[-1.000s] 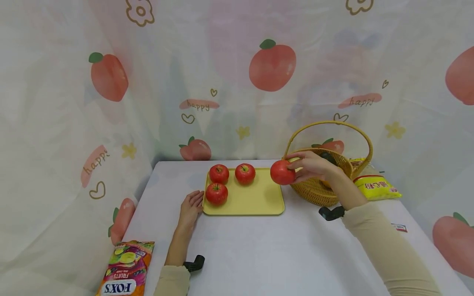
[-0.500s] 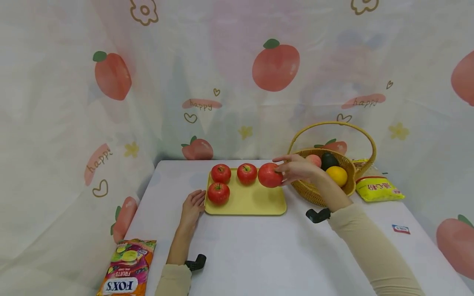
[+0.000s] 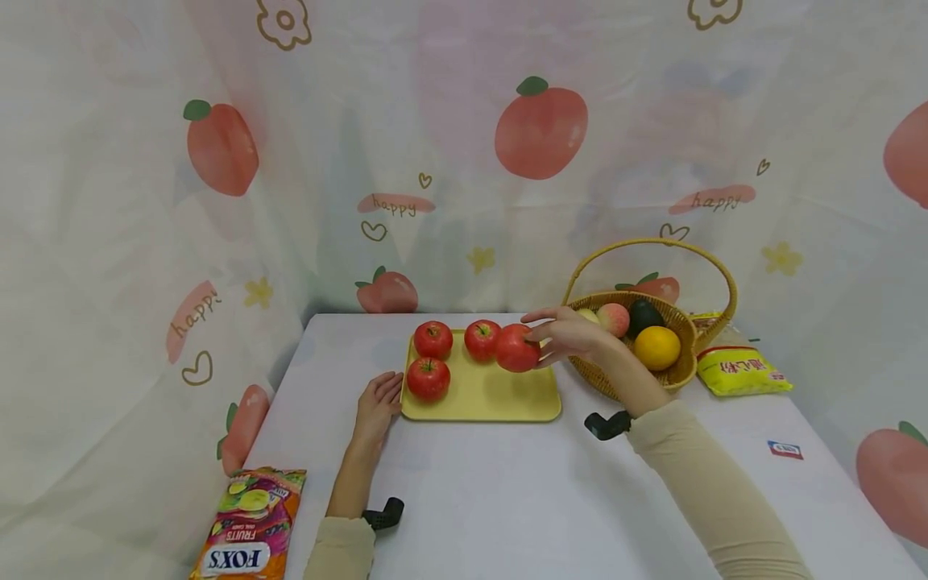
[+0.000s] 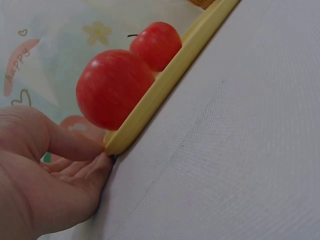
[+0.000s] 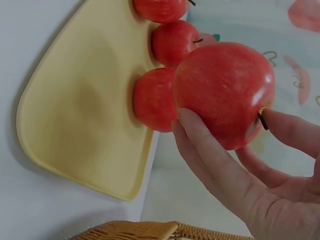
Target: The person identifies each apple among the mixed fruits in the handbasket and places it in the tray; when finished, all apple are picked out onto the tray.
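My right hand (image 3: 569, 332) holds a red apple (image 3: 518, 348) by its sides, fingers and thumb spread around it. The held apple (image 5: 227, 95) is above the right half of a yellow tray (image 3: 500, 407), its dark stem facing the thumb in the right wrist view. A red apple (image 3: 432, 341) sits at the tray's back left, another apple (image 3: 428, 379) at its front left and a third apple (image 3: 481, 339) at the back middle. My left hand (image 3: 375, 405) rests on the table, its fingertips touching the tray's left edge; the rim (image 4: 145, 107) meets them in the left wrist view.
Right of the tray stands a handled wicker basket (image 3: 605, 380) with a peach (image 3: 614, 320), an avocado (image 3: 644, 316) and an orange fruit (image 3: 657, 348). A yellow packet (image 3: 741, 371) lies beyond it. A candy bag (image 3: 250, 524) lies front left, a small card (image 3: 785, 449) at right.
My right hand has moved left with the apple, from beside the basket to over the tray, uncovering the fruit in the basket. The left hand stays at the tray's edge.
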{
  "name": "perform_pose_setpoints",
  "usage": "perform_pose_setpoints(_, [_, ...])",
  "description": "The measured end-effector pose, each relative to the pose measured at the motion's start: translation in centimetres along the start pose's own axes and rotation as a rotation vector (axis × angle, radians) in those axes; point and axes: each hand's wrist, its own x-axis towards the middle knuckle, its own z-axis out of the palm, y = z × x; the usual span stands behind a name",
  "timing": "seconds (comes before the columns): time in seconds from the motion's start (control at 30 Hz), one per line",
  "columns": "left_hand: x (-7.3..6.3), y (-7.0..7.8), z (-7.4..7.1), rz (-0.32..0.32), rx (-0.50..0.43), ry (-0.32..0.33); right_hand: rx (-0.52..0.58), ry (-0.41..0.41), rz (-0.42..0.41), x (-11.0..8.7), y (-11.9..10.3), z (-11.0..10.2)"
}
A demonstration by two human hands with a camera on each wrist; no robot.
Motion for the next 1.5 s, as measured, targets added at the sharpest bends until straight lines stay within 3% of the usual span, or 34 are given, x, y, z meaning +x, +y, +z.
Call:
perform_pose_setpoints(0.47, [0.1,-0.2,-0.3,-0.005,0.007,-0.004,0.009,0.011,0.027,1.8,0.6,1.9])
perform_pose_setpoints(1.5, [0.3,-0.1,-0.4,-0.003,-0.016,-0.022,-0.155,0.074,0.079,4.6,2.1,5.4])
